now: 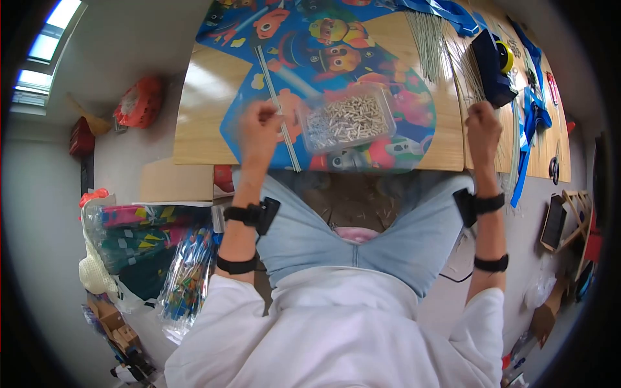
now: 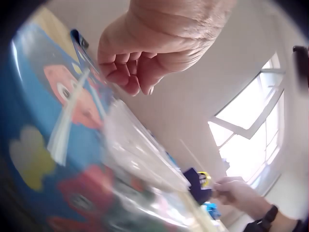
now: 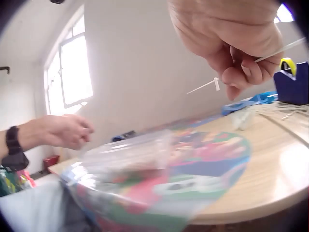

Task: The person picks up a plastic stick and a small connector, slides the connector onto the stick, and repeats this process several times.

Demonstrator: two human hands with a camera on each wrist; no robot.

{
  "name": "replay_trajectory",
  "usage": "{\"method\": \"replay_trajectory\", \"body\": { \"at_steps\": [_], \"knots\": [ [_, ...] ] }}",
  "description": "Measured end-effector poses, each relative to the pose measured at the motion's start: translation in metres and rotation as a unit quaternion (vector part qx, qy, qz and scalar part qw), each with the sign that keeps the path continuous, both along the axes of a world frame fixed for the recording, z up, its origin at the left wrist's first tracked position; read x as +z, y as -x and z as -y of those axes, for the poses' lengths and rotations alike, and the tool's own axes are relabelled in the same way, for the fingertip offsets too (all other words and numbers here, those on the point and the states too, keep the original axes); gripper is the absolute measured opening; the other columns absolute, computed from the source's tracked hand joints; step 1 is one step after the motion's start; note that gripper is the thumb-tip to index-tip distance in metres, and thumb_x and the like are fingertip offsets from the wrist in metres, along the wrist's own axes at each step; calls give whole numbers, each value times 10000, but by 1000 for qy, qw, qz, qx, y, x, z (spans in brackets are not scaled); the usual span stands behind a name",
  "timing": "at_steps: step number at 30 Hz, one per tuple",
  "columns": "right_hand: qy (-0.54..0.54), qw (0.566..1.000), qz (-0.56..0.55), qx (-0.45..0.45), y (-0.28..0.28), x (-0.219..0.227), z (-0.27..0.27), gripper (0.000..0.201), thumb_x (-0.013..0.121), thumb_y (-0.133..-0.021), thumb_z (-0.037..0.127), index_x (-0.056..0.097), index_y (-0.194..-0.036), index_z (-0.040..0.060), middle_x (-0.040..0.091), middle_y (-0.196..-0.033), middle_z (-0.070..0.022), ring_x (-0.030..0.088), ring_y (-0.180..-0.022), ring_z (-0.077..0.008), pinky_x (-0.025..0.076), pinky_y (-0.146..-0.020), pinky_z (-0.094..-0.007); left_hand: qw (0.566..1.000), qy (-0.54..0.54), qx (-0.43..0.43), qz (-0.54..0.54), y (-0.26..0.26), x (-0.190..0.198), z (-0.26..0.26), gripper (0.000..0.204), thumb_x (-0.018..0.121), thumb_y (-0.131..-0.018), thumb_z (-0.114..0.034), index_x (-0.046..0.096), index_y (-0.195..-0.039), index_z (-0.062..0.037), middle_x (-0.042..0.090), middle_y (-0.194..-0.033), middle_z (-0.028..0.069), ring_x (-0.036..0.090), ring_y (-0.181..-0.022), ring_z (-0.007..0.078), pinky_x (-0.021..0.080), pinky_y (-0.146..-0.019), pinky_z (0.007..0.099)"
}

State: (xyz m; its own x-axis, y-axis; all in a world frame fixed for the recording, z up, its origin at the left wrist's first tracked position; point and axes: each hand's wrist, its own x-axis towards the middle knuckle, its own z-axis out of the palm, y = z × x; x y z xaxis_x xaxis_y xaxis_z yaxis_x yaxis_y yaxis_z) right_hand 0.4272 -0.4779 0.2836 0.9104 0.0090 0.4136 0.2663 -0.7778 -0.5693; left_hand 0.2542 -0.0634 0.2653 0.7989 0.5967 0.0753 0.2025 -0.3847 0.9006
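My right hand (image 1: 484, 132) pinches a thin white stick (image 3: 202, 86) between thumb and fingers, above the table's right part. A small white piece sits across the stick near one end. My left hand (image 1: 257, 132), blurred in the head view, hovers beside a few long white sticks (image 1: 264, 61) lying on the mat. Its fingers (image 2: 126, 79) are curled toward the thumb, and nothing shows between them. Between the hands stands a clear plastic box (image 1: 310, 147) of small whitish cylindrical pieces (image 1: 352, 119).
A colourful cartoon mat (image 1: 401, 77) covers much of the wooden table (image 1: 207, 139). At the right are a dark blue tape dispenser (image 1: 488, 68) with yellow tape, a bundle of thin sticks (image 1: 427, 48), blue ribbon (image 1: 533, 119) and scissors (image 1: 554, 165). Packaged goods (image 1: 187, 278) lie at the left.
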Motion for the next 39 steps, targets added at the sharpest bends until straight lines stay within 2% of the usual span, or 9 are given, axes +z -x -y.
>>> {"method": "replay_trajectory", "body": {
  "at_steps": [4, 6, 8, 10, 14, 18, 24, 32, 39],
  "knots": [
    [189, 969, -58, -146, -48, 4, 32, 132, 592, -890, 158, 653, -980, 83, 698, -902, -198, 674, -922, -386, 520, -772, -461, 984, -131, 41, -111, -10, 10, -22, 191, 762, -747, -70, 656, -898, -21, 675, -788, 100, 661, -734, 231, 523, -685, 360],
    [201, 974, 13, -106, -44, 5, 28, 138, 628, -867, 136, 647, -986, 70, 682, -911, -181, 656, -937, -379, 514, -770, -456, 976, -163, 24, -139, -21, 0, -25, 201, 773, -742, -112, 650, -877, -26, 680, -783, 119, 667, -735, 276, 520, -689, 384],
    [212, 972, 78, -61, -27, 9, 7, 162, 665, -844, 114, 641, -992, 56, 666, -920, -165, 637, -951, -371, 507, -768, -452, 970, -183, 21, -157, -29, -9, -23, 197, 790, -739, -104, 653, -852, -19, 664, -746, 92, 643, -694, 206, 511, -640, 344],
    [72, 990, 73, 98, -6, 4, -23, 144, 683, -813, 78, 651, -950, 49, 640, -865, -151, 630, -879, -367, 501, -741, -458, 965, -195, 26, -176, -33, -14, -19, 196, 799, -735, -100, 654, -840, -19, 659, -727, 82, 638, -679, 178, 508, -616, 329],
    [4, 962, 29, 270, 45, 20, -111, 85, 666, -785, 65, 661, -867, 42, 612, -809, -146, 628, -806, -367, 501, -686, -447, 959, -202, 41, -196, -37, -18, -17, 201, 801, -725, -111, 656, -838, -29, 669, -732, 95, 661, -697, 203, 512, -622, 349],
    [20, 955, 30, 294, 63, 9, -162, 40, 654, -762, 58, 631, -786, 37, 605, -792, -140, 625, -773, -361, 499, -654, -445, 957, -207, 48, -196, -36, -15, -19, 193, 782, -731, -136, 649, -824, -31, 687, -757, 121, 677, -723, 264, 521, -652, 385],
    [95, 954, 37, 283, 87, 8, -161, 81, 670, -731, 62, 593, -708, 62, 577, -789, -114, 615, -777, -330, 477, -645, -443, 920, -321, 52, -220, -42, -10, -14, 134, 709, -773, -149, 649, -835, -46, 702, -843, 178, 675, -815, 378, 525, -723, 450],
    [142, 919, 70, 362, 105, 18, -153, 85, 674, -693, 66, 591, -695, 49, 553, -808, -98, 573, -835, -282, 450, -723, -401, 917, -309, 53, -248, -46, -2, -12, 134, 694, -786, -119, 656, -892, -45, 709, -915, 182, 674, -892, 383, 526, -773, 462],
    [168, 918, 115, 340, 87, 6, -168, 73, 673, -711, 70, 604, -702, 50, 552, -817, -95, 566, -847, -281, 442, -745, -395, 922, -275, 57, -268, -50, -2, -17, 188, 738, -771, -119, 661, -925, -44, 708, -910, 171, 683, -861, 359, 531, -762, 449]
  ]
}}
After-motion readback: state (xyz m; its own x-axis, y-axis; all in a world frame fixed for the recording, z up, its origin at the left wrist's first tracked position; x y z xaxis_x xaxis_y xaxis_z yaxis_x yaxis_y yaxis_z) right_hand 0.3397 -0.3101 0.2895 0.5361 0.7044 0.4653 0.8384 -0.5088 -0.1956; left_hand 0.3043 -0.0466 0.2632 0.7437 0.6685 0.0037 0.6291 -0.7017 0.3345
